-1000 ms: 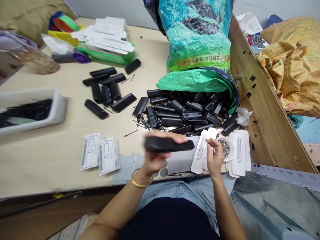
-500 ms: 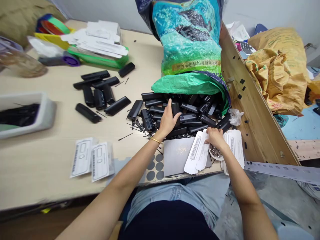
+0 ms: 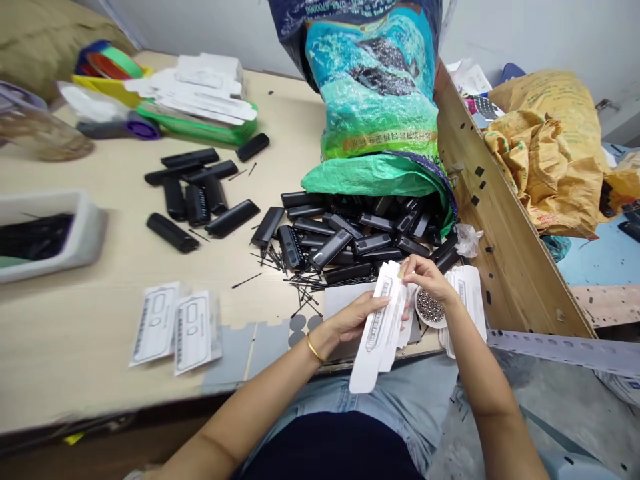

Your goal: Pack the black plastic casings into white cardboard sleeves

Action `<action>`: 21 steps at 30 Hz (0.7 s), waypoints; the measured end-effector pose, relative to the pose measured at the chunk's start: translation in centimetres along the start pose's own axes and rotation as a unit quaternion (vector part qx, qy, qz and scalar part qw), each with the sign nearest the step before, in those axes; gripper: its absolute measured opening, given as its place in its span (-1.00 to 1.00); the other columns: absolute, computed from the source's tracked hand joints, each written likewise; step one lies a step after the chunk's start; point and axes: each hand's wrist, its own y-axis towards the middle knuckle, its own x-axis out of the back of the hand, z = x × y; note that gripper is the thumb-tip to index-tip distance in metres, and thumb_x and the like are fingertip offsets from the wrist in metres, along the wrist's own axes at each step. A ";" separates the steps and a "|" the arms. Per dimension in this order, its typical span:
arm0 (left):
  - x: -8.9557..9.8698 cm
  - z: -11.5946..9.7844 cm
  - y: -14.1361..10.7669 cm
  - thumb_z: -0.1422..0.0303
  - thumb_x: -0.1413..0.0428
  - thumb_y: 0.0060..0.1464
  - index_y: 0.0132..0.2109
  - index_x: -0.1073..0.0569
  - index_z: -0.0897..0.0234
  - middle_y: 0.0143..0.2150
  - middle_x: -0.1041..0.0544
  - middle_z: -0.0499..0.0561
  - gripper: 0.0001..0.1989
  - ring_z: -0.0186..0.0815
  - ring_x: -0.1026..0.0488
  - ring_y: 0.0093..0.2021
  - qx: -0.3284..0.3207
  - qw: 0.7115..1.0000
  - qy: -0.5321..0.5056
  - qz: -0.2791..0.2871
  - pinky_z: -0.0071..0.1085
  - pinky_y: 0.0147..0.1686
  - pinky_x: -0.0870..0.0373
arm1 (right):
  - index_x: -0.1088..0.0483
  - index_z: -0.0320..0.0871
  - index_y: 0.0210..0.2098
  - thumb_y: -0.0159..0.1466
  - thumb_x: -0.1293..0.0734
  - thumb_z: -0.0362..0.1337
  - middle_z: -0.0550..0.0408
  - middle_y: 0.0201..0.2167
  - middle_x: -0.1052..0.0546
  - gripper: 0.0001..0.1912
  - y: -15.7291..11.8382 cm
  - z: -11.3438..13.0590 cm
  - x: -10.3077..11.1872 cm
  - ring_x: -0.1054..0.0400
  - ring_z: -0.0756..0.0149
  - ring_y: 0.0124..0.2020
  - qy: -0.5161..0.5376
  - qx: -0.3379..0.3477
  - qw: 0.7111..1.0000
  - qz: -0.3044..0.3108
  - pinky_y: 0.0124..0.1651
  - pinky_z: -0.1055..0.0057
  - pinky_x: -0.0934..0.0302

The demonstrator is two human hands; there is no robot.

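The carton (image 3: 379, 327) was white, printed with a dark line drawing. At one o'clock a sack (image 3: 370, 100) mixed teal and green with dark shapes. Cases (image 3: 331, 249) were plain black, the counter (image 3: 285, 120) pale beige, the ten o'clock tray (image 3: 220, 135) green.

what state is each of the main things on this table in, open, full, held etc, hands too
Left hand: closed around the white carton
Right hand: fingers bent at the carton's upper end, grip unclear
White carton: held slanted, lower flap extended
Printed sack: mouth open
Black cases: heaped at the sack's mouth
Bowl: open, holding small metallic pieces
White bin: open-topped, dark contents
Green tray: piled with white cartons
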 end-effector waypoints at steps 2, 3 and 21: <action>0.3 0.2 -0.1 0.14 -0.15 0.05 0.06 -0.32 0.40 -0.22 -0.53 0.20 -0.48 -0.24 -0.51 -0.35 -0.031 0.998 -0.038 -0.036 -0.29 -0.31 -0.48 | -0.21 -0.09 -0.51 0.10 -0.38 -0.09 0.17 -0.48 -0.42 -0.71 -0.1 0.1 -0.8 -0.31 0.31 -0.39 0.089 0.016 0.996 -0.025 -0.23 0.30 -0.21; 0.4 0.2 -0.2 0.15 -0.17 0.04 0.10 -0.28 0.35 -0.24 -0.53 0.15 -0.45 -0.28 -0.50 -0.40 -0.062 0.996 -0.039 -0.059 -0.33 -0.35 -0.48 | -0.24 -0.09 -0.48 0.10 -0.39 -0.10 0.16 -0.44 -0.44 -0.73 -0.2 0.3 -1.5 -0.32 0.30 -0.35 0.094 0.021 0.993 -0.073 -0.20 0.29 -0.22; 1.2 -0.8 -1.5 0.18 -0.12 0.08 0.25 0.13 0.12 -0.36 -0.42 -0.09 -0.27 -0.41 -0.38 -0.50 -0.137 0.959 0.128 -0.214 -0.47 -0.47 -0.34 | -0.32 -0.11 -0.33 0.28 -0.21 -0.16 0.17 -0.39 -0.39 -0.83 -0.9 0.1 -11.0 -0.28 0.37 -0.32 0.020 -0.055 0.948 -0.312 -0.22 0.43 -0.19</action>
